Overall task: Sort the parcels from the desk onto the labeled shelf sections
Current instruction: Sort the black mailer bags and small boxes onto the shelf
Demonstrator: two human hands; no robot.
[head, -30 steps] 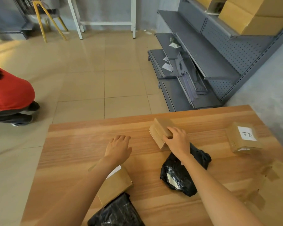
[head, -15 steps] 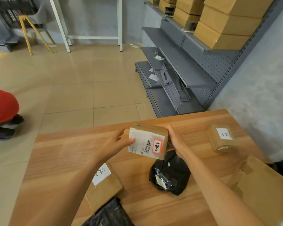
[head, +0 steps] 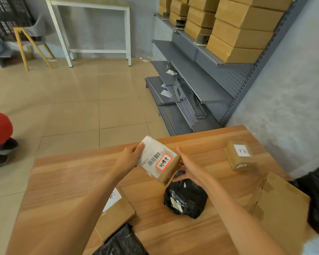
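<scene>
Held the small cardboard parcel [head: 159, 161] at twelve o'clock above the desk [head: 66, 181], left hand [head: 129, 157] and right hand [head: 187, 167] clasping opposite ends — looked light, rigid, easily gripped there.

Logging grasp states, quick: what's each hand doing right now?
Left hand: grips the left end of the labelled cardboard parcel.
Right hand: holds the same parcel's right end from below.

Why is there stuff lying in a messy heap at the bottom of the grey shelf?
That does look odd. Loose grey shelf parts and scraps of paper lie jumbled and tilted on the lower shelves, while the cardboard boxes above are stacked neatly. On the desk, nothing looks spilled or broken.
</scene>
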